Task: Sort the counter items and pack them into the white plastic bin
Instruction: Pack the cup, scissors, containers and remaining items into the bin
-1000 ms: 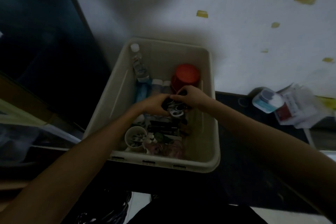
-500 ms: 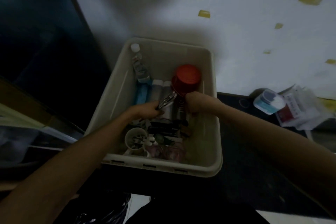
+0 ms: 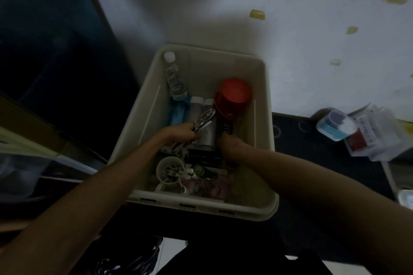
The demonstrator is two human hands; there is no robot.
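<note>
Both hands are inside the white plastic bin (image 3: 263, 118), which stands on the dark counter (image 3: 297, 140) against the pale wall (image 3: 223, 6). The left hand (image 3: 178, 133) has its fingers curled around a shiny metal tool (image 3: 204, 119) — it looks like a nail clipper or small pliers, but the dim light does not let me say which. The tool points up and away from the hand, over two grey tubes (image 3: 196, 109) lying side by side. The right hand (image 3: 232, 147) is low in the bin, just beside a dark bottle (image 3: 226, 127) with pale letters; its fingers are turned down and hidden, so I cannot tell if it holds something.

At the far left corner of the bin a clear bottle (image 3: 175, 78) with a white cap leans on the wall, with a blue item (image 3: 177, 114) under it. A red cup (image 3: 233, 96) lies near the far right side. Near the front edge there is a small white cup (image 3: 169, 171) with little things in it, and pink objects (image 3: 214, 187) — blurred — beside it.

On the counter to the right, well apart from the bin, sit a blue and white box (image 3: 335, 125) and some packets (image 3: 375, 134).
</note>
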